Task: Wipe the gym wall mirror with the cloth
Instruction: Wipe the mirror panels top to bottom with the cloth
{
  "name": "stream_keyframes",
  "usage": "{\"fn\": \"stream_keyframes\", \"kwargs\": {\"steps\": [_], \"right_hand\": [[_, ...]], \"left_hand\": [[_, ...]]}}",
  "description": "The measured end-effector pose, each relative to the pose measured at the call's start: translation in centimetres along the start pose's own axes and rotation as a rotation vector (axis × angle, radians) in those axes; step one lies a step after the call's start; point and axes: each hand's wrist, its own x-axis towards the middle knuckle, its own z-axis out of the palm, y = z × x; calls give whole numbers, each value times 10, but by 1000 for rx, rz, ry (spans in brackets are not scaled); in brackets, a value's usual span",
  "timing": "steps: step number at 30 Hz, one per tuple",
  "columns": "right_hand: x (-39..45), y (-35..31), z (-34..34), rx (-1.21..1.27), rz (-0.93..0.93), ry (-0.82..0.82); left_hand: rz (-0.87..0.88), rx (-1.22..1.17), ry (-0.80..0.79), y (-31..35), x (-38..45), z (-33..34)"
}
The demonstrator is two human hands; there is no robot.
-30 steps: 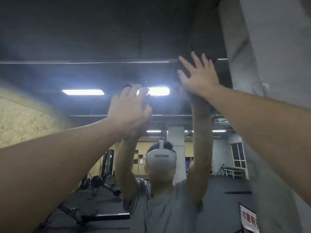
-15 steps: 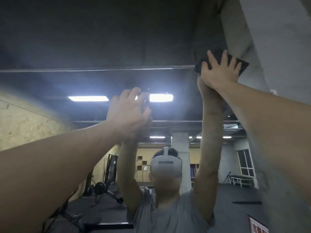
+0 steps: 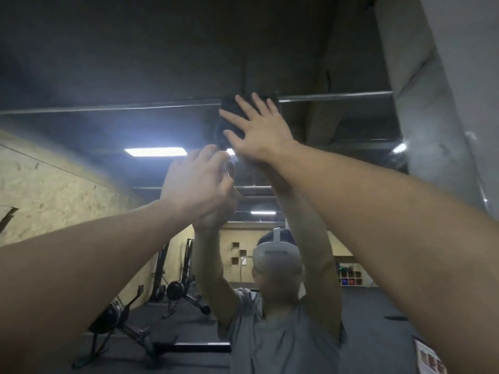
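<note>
Leftward goes the right hand [image 3: 260, 132] since half a second ago, sliding the cloth [image 3: 232, 116] away from the concrete pillar [image 3: 432, 103] along the upper part of the mirror [image 3: 108, 130]. Its grip is no clamp: the fingers lie straight and spread, palm pressing the dark cloth flat against the glass. Most of the cloth is hidden under the hand; it seems to stand roughly upright, long side vertical, though I cannot tell for sure. The left hand [image 3: 197, 182], farther from the pillar and lower, has its fingers loosely bent near the glass; whether it holds anything I cannot tell. With only a flat palm on it, the cloth could slip and drop if pressure eases on this high reach.
</note>
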Motion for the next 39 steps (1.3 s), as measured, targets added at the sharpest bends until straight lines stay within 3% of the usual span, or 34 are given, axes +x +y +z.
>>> {"fn": "stream_keyframes", "kwargs": {"steps": [9,12,16,22,29,33,39], "right_hand": [[-153,187,-20,7,503,57],[-200,201,-16,22,646,78],[-207,163,1,18,752,95],[-158,52,11,36,496,46],[-116,-70,27,-17,25,-66],[-133,-38,20,-15,-37,-83],[-211,77,1,12,273,-94]], "left_hand": [[62,-165,47,81,7,4],[114,-171,54,94,4,6],[113,-149,34,84,-10,5],[16,-116,14,34,-42,-8],[-69,-81,-49,-11,-73,-18],[-73,-95,-52,-2,-79,-14],[11,-117,-107,58,-71,-8]]}}
